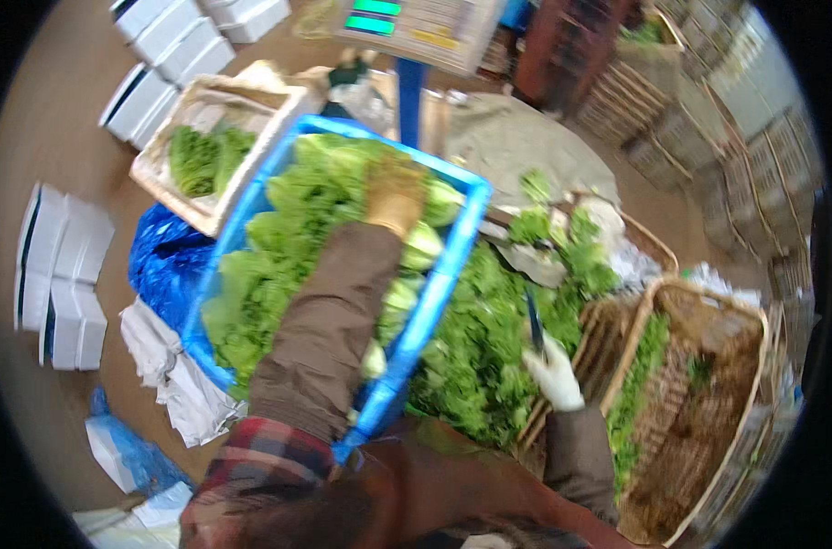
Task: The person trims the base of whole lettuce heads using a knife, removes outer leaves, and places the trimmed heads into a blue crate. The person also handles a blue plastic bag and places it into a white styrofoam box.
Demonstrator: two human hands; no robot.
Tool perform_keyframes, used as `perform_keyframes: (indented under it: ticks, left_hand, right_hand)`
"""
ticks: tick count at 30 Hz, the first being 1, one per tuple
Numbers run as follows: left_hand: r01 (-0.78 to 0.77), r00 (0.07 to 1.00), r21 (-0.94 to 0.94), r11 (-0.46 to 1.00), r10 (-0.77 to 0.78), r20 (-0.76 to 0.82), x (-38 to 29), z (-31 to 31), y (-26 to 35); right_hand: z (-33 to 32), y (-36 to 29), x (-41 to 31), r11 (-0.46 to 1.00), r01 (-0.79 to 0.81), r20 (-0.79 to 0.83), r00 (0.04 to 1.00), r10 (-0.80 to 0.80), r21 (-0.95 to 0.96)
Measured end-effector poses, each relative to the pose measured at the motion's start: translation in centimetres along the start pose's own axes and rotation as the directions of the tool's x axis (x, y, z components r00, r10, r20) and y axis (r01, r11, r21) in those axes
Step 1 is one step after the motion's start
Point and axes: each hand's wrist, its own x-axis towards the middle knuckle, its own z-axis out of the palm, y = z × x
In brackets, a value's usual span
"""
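Observation:
My left hand, in a yellowish glove, reaches into a blue plastic crate and rests on the lettuce heads at its far end; its fingers are blurred, so whether they grip a head is not clear. Pale stem ends face the crate's right side. My right hand, in a white glove, holds a dark-bladed knife pointing away from me. Beside and beneath it spreads a large heap of loose green lettuce, right of the crate.
A white foam box with some lettuce adjoins the crate's left. A scale display on a blue post stands beyond. At right is a brown-lined basket with greens. Blue plastic and white boxes lie left; cartons are stacked right.

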Motion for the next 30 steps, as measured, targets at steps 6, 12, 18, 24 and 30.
perform_keyframes:
  ticks: [6, 12, 18, 24, 30]
  left_hand:
    - [-0.319, 0.946, 0.239, 0.917, 0.323, 0.023, 2.3, -5.7, -7.1]
    - [-0.179, 0.975, -0.433, 0.883, 0.099, -0.201, -7.2, -15.3, 10.1]
    - [-0.096, 0.900, -0.771, 0.629, 0.386, 0.203, -18.5, -14.8, 31.7]
    - [0.263, 0.835, -0.946, 0.189, 0.446, 0.321, -16.8, -14.5, 36.3]
    - [0.495, 0.865, -0.459, -0.738, 0.472, 0.173, -16.8, -18.7, 44.5]
  right_hand:
    - [-26.1, 13.8, -24.6, 0.863, -0.370, -0.597, 0.796, 0.103, -0.344]
    - [-40.0, 28.7, -25.4, 0.835, -0.546, -0.292, 0.790, 0.539, 0.064]
    - [-34.9, 38.3, -19.5, 0.429, -0.712, -0.172, 0.604, 0.778, -0.555]
    - [-39.1, 11.3, -26.1, 0.540, -0.329, -0.431, 0.900, -0.069, -0.775]
    - [-23.6, 1.1, -23.7, 0.914, -0.336, -0.656, 0.640, 0.400, 0.230]
